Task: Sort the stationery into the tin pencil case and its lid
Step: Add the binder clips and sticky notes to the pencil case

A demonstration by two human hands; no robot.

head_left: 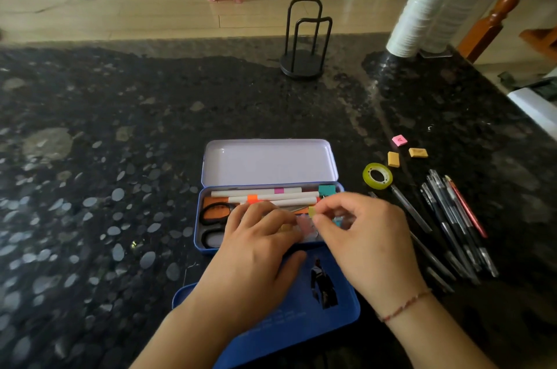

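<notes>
Here the open tin pencil case holds white markers, black-handled scissors and a teal clip. Left hand and right hand hover over its near right part, fingers pinching small blurred pieces.

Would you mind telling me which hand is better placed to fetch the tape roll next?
Probably the right hand: the tape roll lies on its side of the case, while the left hand would have to cross over.
</notes>
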